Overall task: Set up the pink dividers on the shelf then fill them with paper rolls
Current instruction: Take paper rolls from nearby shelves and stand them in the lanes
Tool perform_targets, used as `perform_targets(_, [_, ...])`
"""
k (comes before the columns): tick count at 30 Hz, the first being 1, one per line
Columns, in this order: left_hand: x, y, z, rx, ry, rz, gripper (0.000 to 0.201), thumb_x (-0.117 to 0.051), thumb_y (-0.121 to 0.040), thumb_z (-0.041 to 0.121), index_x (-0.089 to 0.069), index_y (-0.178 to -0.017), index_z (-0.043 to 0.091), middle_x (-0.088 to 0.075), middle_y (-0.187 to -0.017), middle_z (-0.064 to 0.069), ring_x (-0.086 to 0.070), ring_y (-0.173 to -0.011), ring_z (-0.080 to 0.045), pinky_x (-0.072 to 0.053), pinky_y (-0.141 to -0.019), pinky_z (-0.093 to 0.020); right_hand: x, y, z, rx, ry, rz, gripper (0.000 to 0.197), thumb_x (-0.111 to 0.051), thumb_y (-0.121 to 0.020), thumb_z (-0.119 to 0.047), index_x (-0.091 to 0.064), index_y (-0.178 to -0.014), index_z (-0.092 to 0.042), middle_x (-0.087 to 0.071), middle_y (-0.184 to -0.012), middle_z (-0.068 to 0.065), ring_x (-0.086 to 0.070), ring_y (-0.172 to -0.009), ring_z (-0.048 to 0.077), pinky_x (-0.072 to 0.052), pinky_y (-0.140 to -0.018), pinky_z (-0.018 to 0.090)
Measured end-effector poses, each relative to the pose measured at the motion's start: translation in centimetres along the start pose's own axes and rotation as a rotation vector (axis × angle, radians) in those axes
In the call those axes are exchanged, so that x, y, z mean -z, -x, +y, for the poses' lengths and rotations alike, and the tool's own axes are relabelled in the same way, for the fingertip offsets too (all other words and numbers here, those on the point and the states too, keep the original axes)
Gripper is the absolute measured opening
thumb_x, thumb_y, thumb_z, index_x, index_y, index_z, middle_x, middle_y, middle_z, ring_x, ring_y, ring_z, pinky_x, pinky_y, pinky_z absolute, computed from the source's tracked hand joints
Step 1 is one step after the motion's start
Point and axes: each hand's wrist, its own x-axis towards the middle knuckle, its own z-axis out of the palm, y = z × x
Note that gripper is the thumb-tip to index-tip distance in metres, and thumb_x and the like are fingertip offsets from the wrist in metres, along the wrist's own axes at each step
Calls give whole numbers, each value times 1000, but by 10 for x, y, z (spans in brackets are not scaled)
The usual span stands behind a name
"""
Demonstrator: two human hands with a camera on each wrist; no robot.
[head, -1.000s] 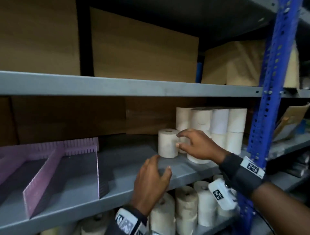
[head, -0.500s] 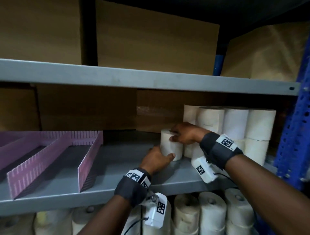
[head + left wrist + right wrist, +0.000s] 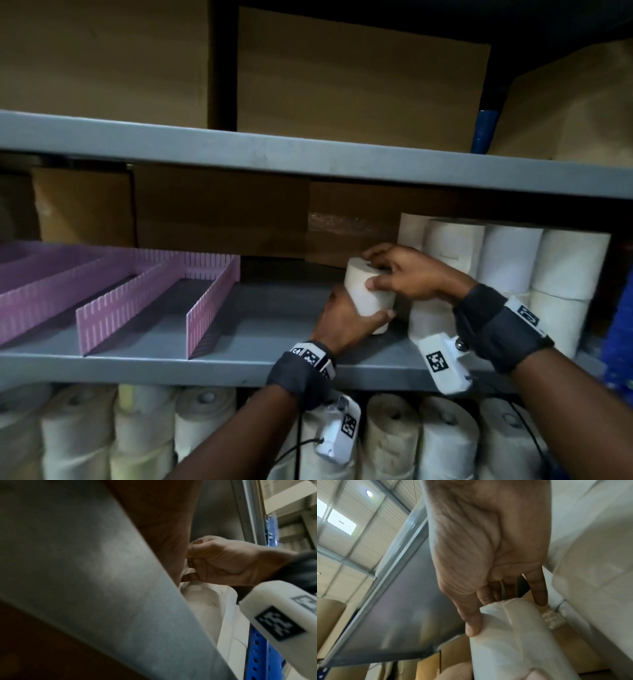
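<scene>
The paper roll [image 3: 368, 294] was tilted and held by both hands over the gray shelf [image 3: 260, 329], just in front of the stack of rolls [image 3: 507, 260] at the right end. The left hand [image 3: 346, 318] was curled under it, with the thumb at its low end. The right hand [image 3: 407, 274] was curled over its top, with the thumb pressed on its side and the fingers lying over the top end. The pink dividers [image 3: 144, 294] stood on the same shelf, well apart to the left, and no rolls were seen in the open slots. Brown boxes [image 3: 219, 205] stood at the back of the shelf. More rolls [image 3: 390, 442] stood in a row on the shelf below.
</scene>
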Motion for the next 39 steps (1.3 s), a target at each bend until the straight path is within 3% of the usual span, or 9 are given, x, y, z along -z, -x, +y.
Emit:
perform_targets(3, [2,7,5,-33,65,49,80,-88,-73,50,-50,-135,16,-64,-130,-4,-64,-118,-22,-52,-85,-27,5,14,-8,48,14,32,57,-73,-88,-30,-53,-138,-14,-51,-145,-4,-52,-126,8,-43,-110,32])
perform_targets(9, [19,36,12,-87,141,113,93,-86,-61,64,-49,-136,21,-68,-125,4,-67,-111,-15,-59,-89,-40,13,46,-32,119,27,73,44,-70,-90,-31,-63,-129,-13,-47,-142,-10,-48,-124,5,-43,-108,32])
perform_targets(13, [35,66,12,-158,220,157,84,-81,-59,69,-49,-129,36,-66,-122,13,-66,-106,-4,-60,-86,-37,10,67,-57,132,-36,78,47,-71,-89,-35,-63,-130,-15,-47,-138,-16,-49,-123,3,-47,-104,34])
perform_targets(17, [57,100,6,-197,307,203,71,-85,-64,65,-47,-122,54,-65,-118,26,-65,-104,6,-60,-83,-24,3,85,-92,175,-81,84,52,-71,-84,-46,-65,-129,-20,-48,-134,-25,-51,-119,-4,-51,-93,25])
perform_targets(20, [79,128,-2,-219,358,246,75,-85,-65,62,-51,-130,47,-66,-119,32,-66,-103,7,-59,-80,-21,-7,95,-127,217,-99,62,60,-67,-76,-58,-68,-125,-23,-49,-131,-28,-51,-119,-7,-51,-97,26])
perform_targets(24, [122,171,-22,-244,352,280,72,-85,-68,56,-53,-131,45,-68,-121,23,-68,-106,0,-61,-83,-33,-28,106,-178,295,-43,26,57,-63,-68,-69,-71,-111,-33,-50,-131,-27,-49,-119,-12,-46,-101,22])
perform_targets(27, [159,205,-42,-259,298,317,70,-85,-70,56,-54,-131,43,-69,-120,21,-69,-105,-1,-60,-82,-30,-49,113,-220,320,-21,-26,55,-61,-65,-75,-71,-105,-39,-50,-133,-27,-49,-121,-11,-45,-104,25])
perform_targets(33, [245,287,-89,-202,177,370,69,-84,-67,58,-57,-129,46,-68,-116,26,-68,-103,3,-59,-79,-26,-113,125,-308,385,-81,-114,62,-61,-67,-81,-72,-107,-36,-48,-137,-27,-47,-125,-9,-45,-105,32])
perform_targets(39, [317,357,-124,-121,130,431,69,-84,-67,58,-59,-129,40,-70,-117,21,-69,-104,-1,-60,-82,-34,-171,130,-388,432,-135,-224,64,-64,-67,-78,-67,-116,-38,-43,-138,-32,-45,-122,-12,-47,-100,24])
